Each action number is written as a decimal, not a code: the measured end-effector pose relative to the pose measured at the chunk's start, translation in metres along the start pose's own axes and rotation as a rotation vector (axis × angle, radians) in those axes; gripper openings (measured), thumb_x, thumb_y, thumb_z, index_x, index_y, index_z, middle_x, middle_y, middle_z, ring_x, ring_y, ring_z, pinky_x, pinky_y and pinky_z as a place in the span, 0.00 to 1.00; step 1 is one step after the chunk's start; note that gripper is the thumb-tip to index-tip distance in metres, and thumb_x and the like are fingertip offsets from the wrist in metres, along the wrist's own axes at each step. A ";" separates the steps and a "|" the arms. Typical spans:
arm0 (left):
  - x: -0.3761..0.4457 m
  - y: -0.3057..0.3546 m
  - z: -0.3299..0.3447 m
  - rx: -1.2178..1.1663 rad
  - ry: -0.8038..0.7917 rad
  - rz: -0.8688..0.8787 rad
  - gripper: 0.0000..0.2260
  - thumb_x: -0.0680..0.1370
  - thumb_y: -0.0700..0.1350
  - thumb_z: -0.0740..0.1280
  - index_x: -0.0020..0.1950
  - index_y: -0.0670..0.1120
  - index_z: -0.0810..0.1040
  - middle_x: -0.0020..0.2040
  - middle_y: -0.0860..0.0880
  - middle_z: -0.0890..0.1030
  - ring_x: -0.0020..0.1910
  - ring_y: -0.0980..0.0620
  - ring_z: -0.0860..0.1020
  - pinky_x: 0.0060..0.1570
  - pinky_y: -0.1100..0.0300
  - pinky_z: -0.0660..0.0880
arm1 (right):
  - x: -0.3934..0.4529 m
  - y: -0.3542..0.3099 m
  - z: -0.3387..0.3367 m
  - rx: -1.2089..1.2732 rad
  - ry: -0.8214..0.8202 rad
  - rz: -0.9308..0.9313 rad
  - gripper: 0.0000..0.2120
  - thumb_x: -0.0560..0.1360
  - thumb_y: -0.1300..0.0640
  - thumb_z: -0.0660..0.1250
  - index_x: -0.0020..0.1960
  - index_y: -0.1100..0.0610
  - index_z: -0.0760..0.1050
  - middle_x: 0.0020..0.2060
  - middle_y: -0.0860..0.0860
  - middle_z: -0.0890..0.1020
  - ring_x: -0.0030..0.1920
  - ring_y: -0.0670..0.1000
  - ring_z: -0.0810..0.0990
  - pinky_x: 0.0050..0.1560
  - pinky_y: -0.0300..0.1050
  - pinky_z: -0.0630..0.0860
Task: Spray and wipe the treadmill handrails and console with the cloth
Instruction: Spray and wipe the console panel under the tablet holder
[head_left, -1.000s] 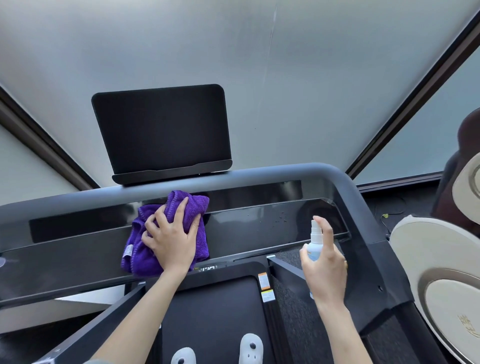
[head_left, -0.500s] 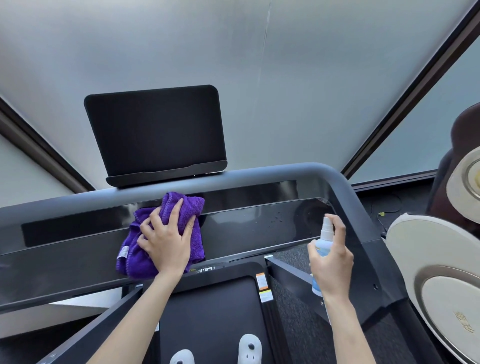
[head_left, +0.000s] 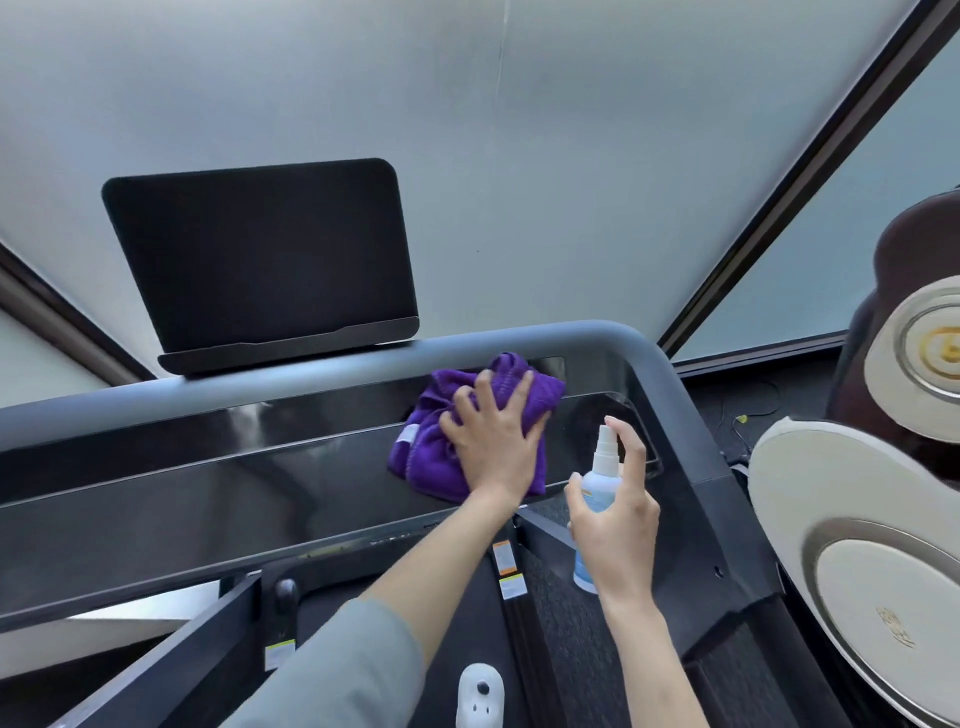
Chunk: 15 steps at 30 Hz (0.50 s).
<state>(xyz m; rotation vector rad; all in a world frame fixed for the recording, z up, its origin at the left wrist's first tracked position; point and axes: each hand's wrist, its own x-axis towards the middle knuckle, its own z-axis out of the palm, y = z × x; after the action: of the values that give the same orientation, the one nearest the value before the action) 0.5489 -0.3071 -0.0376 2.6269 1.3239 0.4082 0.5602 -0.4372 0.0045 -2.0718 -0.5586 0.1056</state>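
Now wiping: left hand (head_left: 493, 441) presses flat on the cloth (head_left: 441, 457) over the console (head_left: 208, 483); right hand (head_left: 615, 530), just beside, grips the bottle (head_left: 602, 478). Next, likely the handrail (head_left: 660, 374) beyond.

Cloth (head_left: 467, 426) on console (head_left: 208, 488), under left hand (head_left: 493, 441); spread fingers (head_left: 519, 397) lie flat on it, cloth showing beyond fingertips and left of them. Handrail (head_left: 322, 371) just past the fingertips, curving down at right. Tablet stand (head_left: 260, 260) on handrail, well left of and behind the fingers. Right hand (head_left: 618, 519) just right of left wrist, nearer the person, curled round bottle (head_left: 600, 480); index finger on nozzle, bottle upright, in front of console's right end. Belt (head_left: 571, 649) below both wrists. Round-panelled machine (head_left: 857, 561) right of right hand, apart from it.
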 end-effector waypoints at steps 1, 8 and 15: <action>0.001 0.001 0.000 -0.001 -0.048 0.060 0.22 0.76 0.64 0.60 0.69 0.63 0.69 0.69 0.47 0.67 0.61 0.40 0.67 0.56 0.43 0.65 | 0.002 0.000 -0.001 0.015 -0.007 0.001 0.30 0.72 0.66 0.68 0.67 0.43 0.65 0.34 0.44 0.79 0.30 0.54 0.79 0.38 0.52 0.78; -0.019 -0.110 -0.033 -0.081 0.068 -0.129 0.20 0.74 0.62 0.66 0.64 0.59 0.77 0.65 0.45 0.71 0.61 0.39 0.67 0.53 0.43 0.66 | 0.012 -0.002 -0.007 0.082 -0.023 0.000 0.29 0.74 0.66 0.67 0.67 0.41 0.65 0.35 0.46 0.79 0.29 0.60 0.79 0.38 0.58 0.80; -0.025 -0.081 -0.020 -0.012 0.137 -0.227 0.20 0.73 0.63 0.67 0.63 0.59 0.77 0.59 0.43 0.73 0.54 0.38 0.70 0.48 0.42 0.67 | 0.015 -0.003 0.001 0.002 -0.021 -0.057 0.30 0.73 0.64 0.69 0.68 0.42 0.64 0.34 0.49 0.80 0.33 0.52 0.78 0.37 0.46 0.74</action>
<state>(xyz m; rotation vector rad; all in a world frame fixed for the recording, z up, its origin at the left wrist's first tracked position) 0.4673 -0.2789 -0.0449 2.4391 1.6348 0.5663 0.5719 -0.4288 0.0083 -2.0535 -0.6293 0.0942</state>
